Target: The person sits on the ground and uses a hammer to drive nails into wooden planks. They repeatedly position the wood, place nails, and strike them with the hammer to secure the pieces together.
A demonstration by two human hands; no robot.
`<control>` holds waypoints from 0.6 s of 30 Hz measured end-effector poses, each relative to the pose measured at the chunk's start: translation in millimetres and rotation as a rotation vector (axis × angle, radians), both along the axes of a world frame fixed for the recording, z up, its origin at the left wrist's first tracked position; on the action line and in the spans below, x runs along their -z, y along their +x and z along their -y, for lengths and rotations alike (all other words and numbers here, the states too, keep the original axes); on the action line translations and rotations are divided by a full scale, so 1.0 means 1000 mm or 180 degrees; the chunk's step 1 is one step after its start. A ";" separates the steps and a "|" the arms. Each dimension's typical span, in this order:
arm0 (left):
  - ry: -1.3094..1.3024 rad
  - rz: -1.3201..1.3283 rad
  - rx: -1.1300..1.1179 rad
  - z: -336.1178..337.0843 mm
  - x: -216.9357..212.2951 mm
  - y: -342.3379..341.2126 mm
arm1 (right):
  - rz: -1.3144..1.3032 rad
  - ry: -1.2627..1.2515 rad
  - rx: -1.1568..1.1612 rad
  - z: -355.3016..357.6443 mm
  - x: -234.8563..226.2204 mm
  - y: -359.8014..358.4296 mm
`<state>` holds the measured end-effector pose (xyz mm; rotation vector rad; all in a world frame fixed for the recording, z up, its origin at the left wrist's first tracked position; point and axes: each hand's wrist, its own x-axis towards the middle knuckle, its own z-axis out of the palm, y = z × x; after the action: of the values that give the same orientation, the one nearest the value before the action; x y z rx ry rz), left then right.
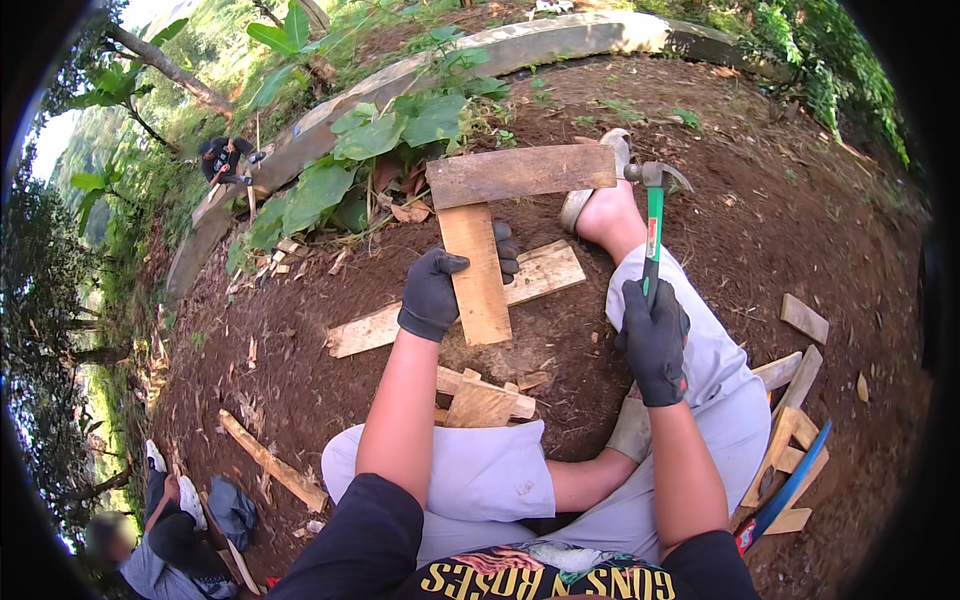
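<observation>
My left hand [430,295], in a dark glove, is closed around the upright board of a T-shaped wooden piece [478,275]. A darker, weathered crossboard [525,176] lies across the top of that upright. My thumb is on the near face, and the other fingers show behind its right edge. My right hand [655,345], also gloved, grips a hammer [653,235] low on its green and black handle. The hammer's metal head points up, just right of the crossboard's end and apart from it. Behind the T-piece, a pale plank [545,273] lies on the soil.
Wood offcuts [482,402] lie between my legs; more boards [785,450] and a long blue tool with a red end [795,482] lie at right. Leafy plants [400,135] grow before a curved low wall [560,40]. Two people sit at left, near [170,550] and far [228,160].
</observation>
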<state>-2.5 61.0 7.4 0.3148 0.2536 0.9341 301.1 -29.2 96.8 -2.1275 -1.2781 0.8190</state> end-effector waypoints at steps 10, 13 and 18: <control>0.0251 -0.0426 0.0052 0.007 0.004 -0.001 | -0.1021 -0.1511 -0.0775 0.007 0.018 0.005; 0.0325 -0.0565 0.0108 0.008 -0.004 0.002 | -0.1030 -0.2026 -0.1499 0.009 0.022 0.004; 0.0244 -0.0503 0.0130 0.010 -0.003 0.005 | 0.0298 -0.2074 -0.2797 0.009 0.029 -0.002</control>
<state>2.2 51.3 10.0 0.4640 0.3556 0.8810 299.0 -38.1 67.7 -2.0031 -2.2901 1.6880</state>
